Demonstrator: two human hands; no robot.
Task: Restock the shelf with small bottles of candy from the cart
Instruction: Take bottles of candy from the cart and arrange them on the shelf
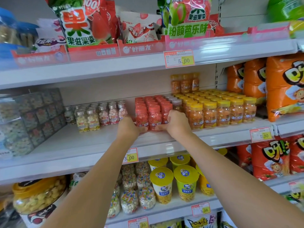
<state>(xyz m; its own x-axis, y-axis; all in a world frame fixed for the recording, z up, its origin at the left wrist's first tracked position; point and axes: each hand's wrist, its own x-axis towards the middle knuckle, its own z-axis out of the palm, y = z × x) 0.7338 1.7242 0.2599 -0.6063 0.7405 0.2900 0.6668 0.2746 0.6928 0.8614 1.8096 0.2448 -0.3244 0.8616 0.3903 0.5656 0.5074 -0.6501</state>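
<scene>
A block of small red-capped candy bottles (pixel 152 112) stands on the middle shelf (pixel 69 145), several rows deep. My left hand (pixel 128 128) grips the block's front left corner, and my right hand (pixel 176 124) grips its front right side. Both thumbs press at the base of the front row. To the right stand several rows of yellow-capped orange candy bottles (pixel 220 112), with three more stacked at the back (pixel 185 83). Left of my hands are silver-capped bottles of pink and yellow candy (pixel 100 116). The cart is out of view.
Clear boxed snacks (pixel 29 119) fill the shelf's left end, with bare shelf in front of the silver-capped bottles. Orange snack bags (pixel 279 89) sit at the right. Gummy bags fill the upper shelf (pixel 79 27); yellow-lidded cups (pixel 174 183) and jars stand below.
</scene>
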